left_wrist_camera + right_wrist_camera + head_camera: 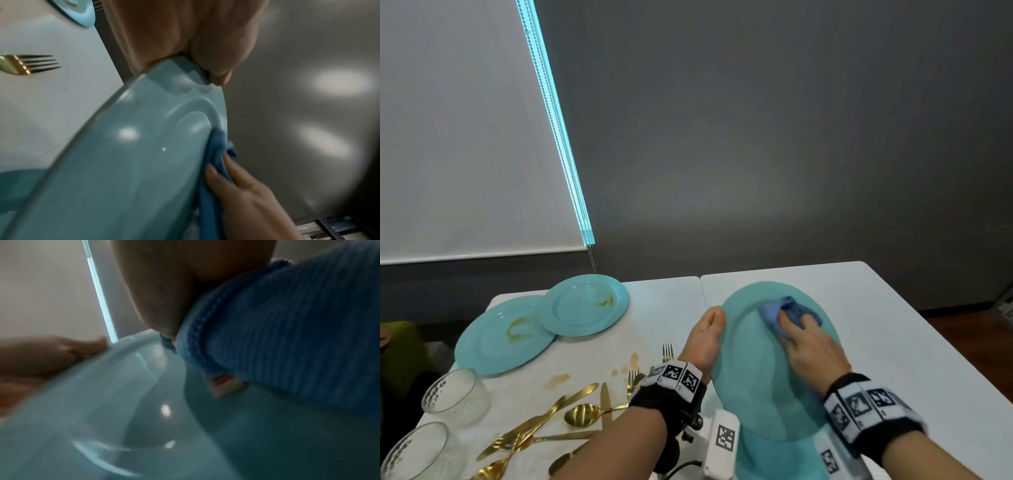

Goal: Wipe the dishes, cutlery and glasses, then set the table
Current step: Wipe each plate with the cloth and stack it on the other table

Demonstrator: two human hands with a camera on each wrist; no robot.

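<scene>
A large turquoise plate [753, 359] is held tilted above the white table [893, 325]. My left hand [707, 335] grips its left rim, thumb on the face [218, 76]. My right hand [808, 346] holds a bunched blue cloth [787, 311] and presses it against the upper part of the plate's face. The left wrist view shows the plate [127, 162] with the cloth [216, 154] at its edge. In the right wrist view the cloth [287, 337] lies on the plate [123, 418].
Two more turquoise plates [506, 335] [585, 305] with brown smears overlap at the left. Gold forks, spoons and a knife [571, 411] lie scattered beside brown spills [558, 378]. Two glasses [455, 394] [417, 452] stand at the near left corner. Another turquoise plate [774, 459] lies under the held one.
</scene>
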